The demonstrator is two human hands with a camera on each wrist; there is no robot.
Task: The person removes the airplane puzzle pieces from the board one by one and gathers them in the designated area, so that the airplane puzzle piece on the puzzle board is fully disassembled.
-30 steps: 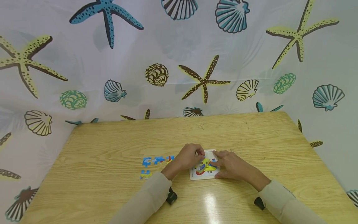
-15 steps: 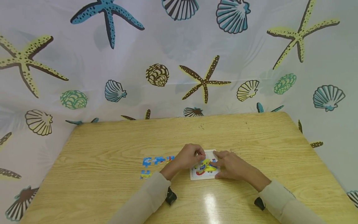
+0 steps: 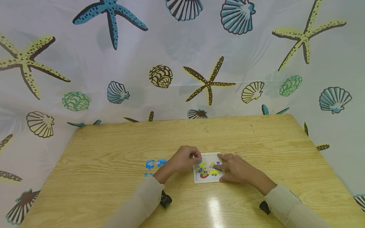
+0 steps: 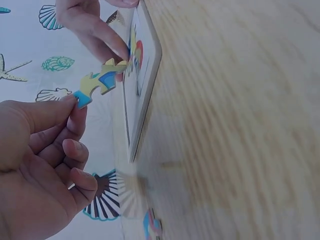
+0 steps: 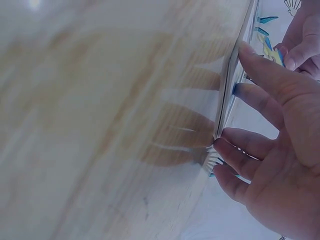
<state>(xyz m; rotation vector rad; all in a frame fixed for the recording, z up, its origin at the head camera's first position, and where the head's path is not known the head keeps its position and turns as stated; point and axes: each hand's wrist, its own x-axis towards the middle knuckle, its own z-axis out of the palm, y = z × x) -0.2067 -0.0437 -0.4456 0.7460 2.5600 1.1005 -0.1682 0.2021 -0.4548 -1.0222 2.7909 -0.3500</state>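
1. The left hand point(image 3: 185, 159) pinches a yellow-and-blue puzzle piece point(image 4: 100, 82) between thumb and index finger; the left wrist view shows its other fingers loosely curled, away from the piece.
2. That piece is tilted at the left side of the puzzle board point(image 3: 210, 157), one end toward the board's face. Whether this end touches the board cannot be told.
3. The right hand point(image 3: 236, 168) grips nothing in a pinch; its fingers are spread at the board's right edge. The thumb rests at the near right corner, one finger reaches in over the picture, and another finger lies at the far right corner.
4. The board lies flat on the tabletop point(image 3: 256, 142), a little right of the middle and well apart from the far edge. It has a pale rim and carries yellow, red and blue parts of a picture, with bare white area along its far side.
5. Loose pieces point(image 3: 150, 164) lie between the board and the tabletop's left edge, some partly covered by the left arm.
6. Both arms wear beige sleeves point(image 3: 285, 201), with a black device point(image 3: 165, 199) showing under the left cuff.
7. Past the far edge hangs a white cloth point(image 3: 182, 38) printed with starfish and shells.
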